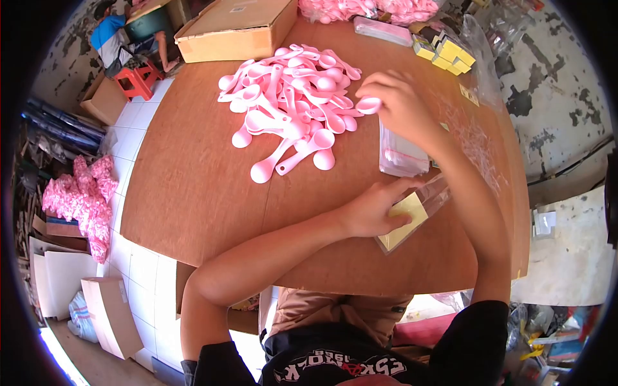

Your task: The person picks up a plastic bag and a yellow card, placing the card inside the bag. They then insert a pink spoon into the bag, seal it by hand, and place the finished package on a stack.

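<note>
Now a pink scoop (369,105) in right-hand fingers (386,79).

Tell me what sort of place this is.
Probably a small packing workshop: many pink spoons lie heaped on a wooden table, near a stack of clear bags, with a cardboard box behind.

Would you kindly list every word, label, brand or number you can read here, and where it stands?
Black shirt: white lettering, upside down and distorted; possibly "1968", but the rest I cannot read reliably.
Cardboard box: a small label on top, too small to read.
Yellow packs: no legible text.
Yellow card in the left hand: no legible text.
</note>
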`<state>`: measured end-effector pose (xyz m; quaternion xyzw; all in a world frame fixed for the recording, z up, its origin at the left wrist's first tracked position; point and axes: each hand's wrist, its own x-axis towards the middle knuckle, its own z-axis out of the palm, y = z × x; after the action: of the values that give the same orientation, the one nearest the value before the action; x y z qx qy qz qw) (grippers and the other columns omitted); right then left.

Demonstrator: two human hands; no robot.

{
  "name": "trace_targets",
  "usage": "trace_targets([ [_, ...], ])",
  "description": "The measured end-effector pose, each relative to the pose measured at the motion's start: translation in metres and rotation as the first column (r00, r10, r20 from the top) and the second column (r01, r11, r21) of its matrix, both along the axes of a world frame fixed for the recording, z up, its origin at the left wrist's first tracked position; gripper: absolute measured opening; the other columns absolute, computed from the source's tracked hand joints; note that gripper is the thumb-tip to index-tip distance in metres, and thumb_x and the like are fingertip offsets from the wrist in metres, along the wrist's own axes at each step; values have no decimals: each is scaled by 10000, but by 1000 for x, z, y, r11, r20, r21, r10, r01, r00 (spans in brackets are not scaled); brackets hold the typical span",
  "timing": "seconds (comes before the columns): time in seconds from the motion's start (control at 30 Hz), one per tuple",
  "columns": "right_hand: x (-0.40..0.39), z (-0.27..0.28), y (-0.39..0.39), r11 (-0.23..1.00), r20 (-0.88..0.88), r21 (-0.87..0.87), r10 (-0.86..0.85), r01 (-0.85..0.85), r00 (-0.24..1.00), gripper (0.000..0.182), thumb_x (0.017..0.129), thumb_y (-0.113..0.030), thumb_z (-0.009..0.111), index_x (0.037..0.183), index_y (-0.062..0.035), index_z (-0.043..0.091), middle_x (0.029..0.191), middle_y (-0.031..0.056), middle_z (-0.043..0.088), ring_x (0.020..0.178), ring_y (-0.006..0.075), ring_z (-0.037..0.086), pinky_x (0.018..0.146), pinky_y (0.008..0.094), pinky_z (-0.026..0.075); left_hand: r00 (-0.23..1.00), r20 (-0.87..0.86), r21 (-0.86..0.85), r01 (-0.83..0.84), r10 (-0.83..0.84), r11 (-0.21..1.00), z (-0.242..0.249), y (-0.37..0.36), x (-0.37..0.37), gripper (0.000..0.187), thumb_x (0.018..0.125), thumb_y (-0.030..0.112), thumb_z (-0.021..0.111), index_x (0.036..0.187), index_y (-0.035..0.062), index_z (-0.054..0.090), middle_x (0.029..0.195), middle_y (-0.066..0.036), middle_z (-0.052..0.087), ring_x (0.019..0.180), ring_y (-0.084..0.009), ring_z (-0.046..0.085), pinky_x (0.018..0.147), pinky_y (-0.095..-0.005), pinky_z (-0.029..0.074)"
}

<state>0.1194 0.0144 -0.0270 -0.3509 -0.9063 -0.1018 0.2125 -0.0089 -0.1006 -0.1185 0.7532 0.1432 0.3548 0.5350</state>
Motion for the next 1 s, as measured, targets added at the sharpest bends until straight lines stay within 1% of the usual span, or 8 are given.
trace_targets([
  [0.17,33,22,-63,989,-481,-33,111,-144,870,200,834,-9,620,1025,-60,647,959,62,655,923,242,632,844,391,483,999,-2,31,-35,35,999,-3,0,2,643,842,68,701,1402,55,385,1059,-185,675,951,-269,676,839,-371,523],
  [0.23,55,10,-91,941,-836,-310,-202,-137,510,218,992,-157,517,1150,-24,586,907,17,620,786,178,616,740,318,483,999,-32,-30,-6,6,1000,2,1,0,644,847,68,699,1406,54,380,1069,-183,676,954,-243,672,830,-356,521],
  [0.33,92,-6,-122,791,-929,-351,-362,-500,80,375,1054,-303,393,1256,-14,520,846,-26,562,656,128,541,660,262,436,999,-45,-78,18,-22,997,2,0,1,647,857,66,694,1415,53,368,1085,-175,679,963,-191,660,811,-326,515],
  [0.47,129,-26,-138,677,-748,-555,-661,-483,-66,394,1033,-296,428,1322,-33,478,839,-44,508,624,90,464,586,224,379,996,-79,-129,25,-35,991,8,-2,0,644,859,50,684,1414,44,359,1061,-172,684,977,-202,660,812,-329,515],
  [0.6,149,-54,-138,764,-793,-518,-597,-385,-118,380,1018,-228,462,1340,-26,471,878,-24,529,653,93,496,643,237,424,996,-86,-167,0,-14,986,0,-2,4,639,857,58,687,1408,45,364,1018,-169,694,921,-190,675,780,-328,520],
  [0.67,161,-66,-143,772,-760,-634,-615,-33,212,368,1007,-154,480,1347,-15,469,955,20,580,719,103,570,738,262,469,998,-63,-190,2,-14,982,-3,-3,6,639,867,40,683,1417,52,357,1026,-158,693,912,-136,647,757,-293,514],
  [0.77,138,-38,-155,825,-787,-565,-542,6,295,314,988,-100,531,1269,37,514,1012,107,629,831,137,644,759,301,537,996,-84,-241,-8,-13,971,-1,-5,6,638,877,22,674,1425,57,350,1042,-146,691,940,-122,630,769,-276,506],
  [1.0,151,-48,-154,913,-939,-321,-342,-253,-43,171,984,-153,572,1076,-10,591,846,56,629,630,114,582,601,273,498,997,-66,-328,14,-38,945,8,-9,7,648,889,-57,633,1448,42,320,1112,-124,667,1005,-102,602,812,-246,494],
])
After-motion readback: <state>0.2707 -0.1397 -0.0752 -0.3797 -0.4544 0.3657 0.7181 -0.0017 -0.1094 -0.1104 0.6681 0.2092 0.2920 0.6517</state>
